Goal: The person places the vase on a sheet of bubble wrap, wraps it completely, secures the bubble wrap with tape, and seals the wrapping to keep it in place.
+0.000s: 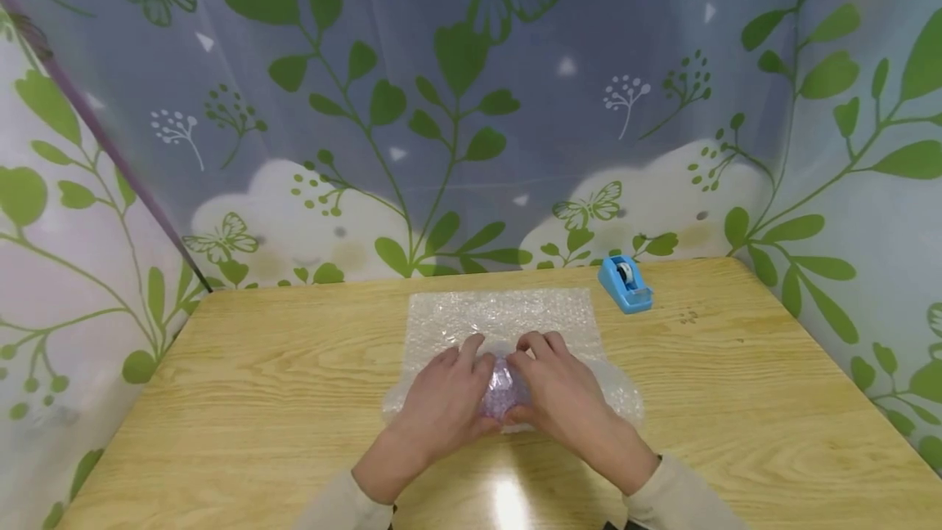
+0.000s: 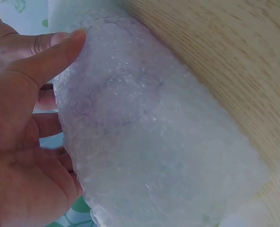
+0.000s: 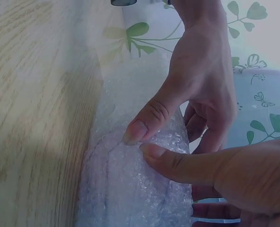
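Translucent bubble wrap covered the purple object, left of and nearer than the blue tape dispenser; left grip and right grip held both together. Slackened pressure might have let the springy bubble wrap unroll.

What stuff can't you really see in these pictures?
Head view: the whole purple thing; the left hand and right hand cover its sides.
Left wrist view: what the purple thing is; cloudy bubble wrap blurs it.
Right wrist view: the dark object at the top; the edge cuts it off.
Head view: what the small marks near the blue tape dispenser are; too small.
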